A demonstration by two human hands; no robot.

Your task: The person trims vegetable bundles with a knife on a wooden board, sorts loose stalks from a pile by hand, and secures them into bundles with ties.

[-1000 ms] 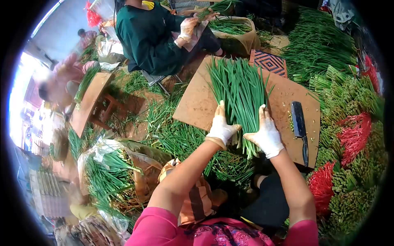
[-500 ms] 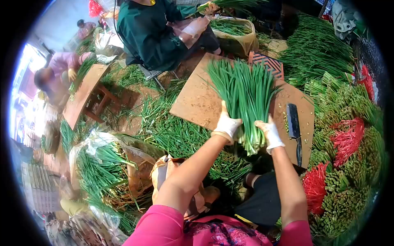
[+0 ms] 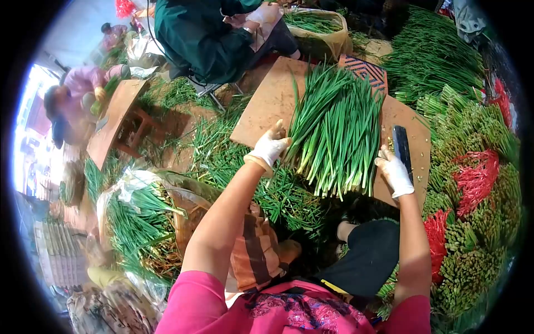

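Note:
A broad bundle of garlic chives (image 3: 339,133) lies fanned out on the wooden board (image 3: 261,114), its pale cut ends toward me and overhanging the near edge. My left hand (image 3: 271,147), in a white glove, is at the bundle's left side with fingers apart and nothing gripped. On the other side my gloved right hand (image 3: 394,171) is beside the stem ends, fingers loosely parted and holding nothing. A dark-bladed cleaver (image 3: 401,149) rests on the board just past my right hand, which hides its handle.
Tied chive bundles (image 3: 473,234) with red ties (image 3: 477,179) are stacked at right; loose chives (image 3: 434,55) lie behind. A filled plastic bag (image 3: 139,217) stands at left. Trimmings (image 3: 217,145) litter the floor. A person in dark green (image 3: 197,42) sits opposite; another person (image 3: 83,100) works at far left.
The chives went from a bunch held between my hands to lying spread on the board. Both hands let go and moved apart, the right one now over the cleaver's handle.

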